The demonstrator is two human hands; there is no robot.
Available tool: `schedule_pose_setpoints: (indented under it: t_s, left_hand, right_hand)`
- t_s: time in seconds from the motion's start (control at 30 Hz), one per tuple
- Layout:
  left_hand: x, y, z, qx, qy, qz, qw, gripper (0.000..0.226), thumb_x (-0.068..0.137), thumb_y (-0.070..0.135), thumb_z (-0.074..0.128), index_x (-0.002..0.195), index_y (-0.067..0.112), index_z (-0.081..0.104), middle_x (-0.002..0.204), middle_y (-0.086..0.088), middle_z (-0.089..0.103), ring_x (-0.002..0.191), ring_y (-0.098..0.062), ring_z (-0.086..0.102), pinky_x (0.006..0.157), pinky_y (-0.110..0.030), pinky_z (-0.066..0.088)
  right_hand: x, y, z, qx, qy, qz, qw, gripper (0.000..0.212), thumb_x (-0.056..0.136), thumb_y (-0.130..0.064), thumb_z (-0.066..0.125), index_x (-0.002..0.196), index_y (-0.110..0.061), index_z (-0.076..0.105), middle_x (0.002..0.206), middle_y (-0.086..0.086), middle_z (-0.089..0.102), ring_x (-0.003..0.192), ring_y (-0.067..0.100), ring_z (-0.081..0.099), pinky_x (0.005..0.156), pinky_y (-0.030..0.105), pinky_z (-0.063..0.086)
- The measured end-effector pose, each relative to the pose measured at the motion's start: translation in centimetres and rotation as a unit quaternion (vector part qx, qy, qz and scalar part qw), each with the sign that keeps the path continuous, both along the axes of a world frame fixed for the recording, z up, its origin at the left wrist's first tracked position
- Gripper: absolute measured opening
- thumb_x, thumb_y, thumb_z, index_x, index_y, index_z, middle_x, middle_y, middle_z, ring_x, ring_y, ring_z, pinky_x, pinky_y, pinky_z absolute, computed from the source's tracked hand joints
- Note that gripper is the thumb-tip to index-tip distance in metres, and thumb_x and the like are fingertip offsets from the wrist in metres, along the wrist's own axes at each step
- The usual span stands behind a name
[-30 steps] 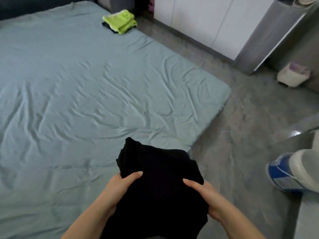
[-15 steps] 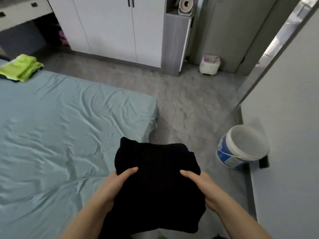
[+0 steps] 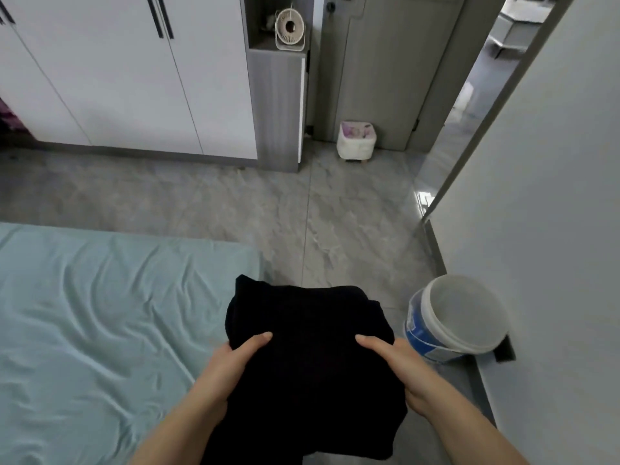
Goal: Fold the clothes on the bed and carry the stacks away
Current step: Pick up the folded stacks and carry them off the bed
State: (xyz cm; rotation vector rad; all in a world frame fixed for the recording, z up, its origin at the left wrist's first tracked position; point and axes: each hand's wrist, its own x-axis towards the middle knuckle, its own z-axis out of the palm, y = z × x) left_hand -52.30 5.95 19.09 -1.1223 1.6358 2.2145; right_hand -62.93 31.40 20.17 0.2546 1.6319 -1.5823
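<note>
No text, brand or number can be read anywhere; the blue label (image 3: 415, 332) on the bucket (image 3: 469, 349) is too blurred

A home bedroom. Left of the fingers (image 3: 255, 344) lies a low bed (image 3: 84, 313) under a rumpled pale green sheet. Far beyond the fingers a white wardrobe (image 3: 117, 78) with long dark handles lines the wall, a small fan (image 3: 290, 30) in the grey niche beside it. Beyond and rightward stand a closed door (image 3: 379, 62) and a small waste bin (image 3: 356, 144) on grey marbled floor tiles (image 3: 335, 229); a plastic bucket (image 3: 453, 325) sits right of the fingers
</note>
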Motion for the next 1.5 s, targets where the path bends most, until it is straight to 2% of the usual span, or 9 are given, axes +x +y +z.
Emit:
schedule_pose_setpoints:
  t_s: [0.2, 0.37, 0.53, 0.7, 0.9, 1.03, 1.13, 1.27, 1.5]
  left_hand:
    - [-10.7, -7.0, 1.3, -0.005, 0.001, -0.024, 1.0, 0.056, 0.069, 0.042, 0.081, 0.115, 0.015, 0.063, 0.097, -0.004, 0.076, 0.088, -0.023, 0.073, 0.081, -0.037, 0.056]
    - [-19.8, -10.2, 1.7, 0.018, -0.005, -0.024, 1.0, 0.048, 0.073, 0.036, 0.078, 0.11, 0.008, 0.066, 0.096, -0.012, 0.075, 0.088, -0.029, 0.073, 0.081, -0.038, 0.055]
    - [-29.9, -12.0, 1.1, 0.028, -0.01, -0.013, 0.999, 0.053, 0.07, 0.039, 0.079, 0.111, 0.009, 0.066, 0.097, -0.012, 0.075, 0.088, -0.029, 0.073, 0.076, -0.036, 0.056]
    - [-39.9, -12.9, 0.8, 0.062, -0.016, 0.015, 0.998, 0.063, 0.065, 0.04, 0.083, 0.118, 0.011, 0.063, 0.104, -0.013, 0.074, 0.095, -0.031, 0.071, 0.087, -0.043, 0.054]
    - [-50.5, -15.4, 1.3, 0.034, -0.031, 0.088, 0.995, 0.074, 0.05, 0.043, 0.087, 0.112, 0.009, 0.065, 0.097, -0.01, 0.075, 0.089, -0.027, 0.073, 0.089, -0.042, 0.054]
    - [-55.4, -18.8, 1.3, 0.045, -0.031, 0.127, 0.99, 0.065, 0.061, 0.044, 0.083, 0.113, 0.008, 0.065, 0.097, -0.011, 0.075, 0.089, -0.028, 0.073, 0.085, -0.041, 0.055]
    - [-58.6, -22.5, 1.2, 0.035, -0.032, 0.165, 0.985, 0.057, 0.067, 0.044, 0.081, 0.11, 0.01, 0.066, 0.093, -0.009, 0.076, 0.085, -0.026, 0.074, 0.072, -0.034, 0.058]
    - [-62.5, -29.2, 0.9, 0.034, -0.029, 0.193, 0.98, 0.051, 0.07, 0.043, 0.079, 0.108, 0.012, 0.065, 0.089, -0.008, 0.076, 0.081, -0.024, 0.074, 0.058, -0.027, 0.058]
    - [-66.8, -42.2, 1.7, 0.018, -0.027, 0.244, 0.969, 0.056, 0.066, 0.048, 0.081, 0.108, 0.015, 0.064, 0.088, -0.006, 0.076, 0.08, -0.025, 0.074, 0.062, -0.03, 0.059]
  right_hand:
    - [-10.0, -6.3, 1.8, -0.008, 0.0, -0.009, 1.0, 0.028, 0.084, -0.03, 0.071, 0.109, -0.021, 0.064, 0.097, 0.0, 0.076, 0.089, 0.018, 0.073, 0.066, 0.023, 0.056]
    - [-18.8, -9.2, 2.0, -0.021, 0.013, -0.017, 1.0, 0.032, 0.086, -0.029, 0.069, 0.116, -0.02, 0.063, 0.103, 0.004, 0.075, 0.095, 0.022, 0.072, 0.075, 0.029, 0.055]
    - [-30.1, -11.3, 1.4, -0.005, 0.022, 0.015, 1.0, 0.032, 0.086, -0.032, 0.068, 0.115, -0.02, 0.063, 0.1, 0.001, 0.075, 0.091, 0.018, 0.072, 0.066, 0.024, 0.057]
    - [-42.9, -12.7, 1.5, 0.016, 0.069, 0.081, 0.994, 0.041, 0.084, -0.043, 0.068, 0.121, -0.026, 0.061, 0.109, -0.005, 0.073, 0.099, 0.013, 0.07, 0.092, 0.034, 0.054]
    - [-56.2, -17.1, 1.9, 0.008, 0.092, 0.137, 0.986, 0.037, 0.078, -0.047, 0.07, 0.112, -0.036, 0.061, 0.103, -0.015, 0.073, 0.095, 0.006, 0.07, 0.079, 0.022, 0.054]
    - [-63.2, -22.4, 0.6, 0.017, 0.086, 0.167, 0.982, 0.033, 0.079, -0.046, 0.07, 0.109, -0.035, 0.063, 0.1, -0.015, 0.074, 0.091, 0.007, 0.071, 0.072, 0.02, 0.056]
    - [-67.6, -27.4, 0.0, 0.019, 0.078, 0.188, 0.979, 0.028, 0.079, -0.045, 0.071, 0.105, -0.036, 0.065, 0.097, -0.013, 0.075, 0.088, 0.009, 0.072, 0.064, 0.017, 0.056]
    - [-72.3, -34.9, -0.6, 0.018, 0.07, 0.216, 0.974, 0.03, 0.08, -0.04, 0.071, 0.108, -0.032, 0.066, 0.1, -0.008, 0.075, 0.092, 0.013, 0.072, 0.068, 0.021, 0.057]
    - [-78.8, -50.2, 0.4, 0.03, 0.052, 0.277, 0.959, 0.028, 0.083, -0.038, 0.069, 0.108, -0.026, 0.068, 0.099, -0.001, 0.075, 0.091, 0.017, 0.073, 0.07, 0.026, 0.057]
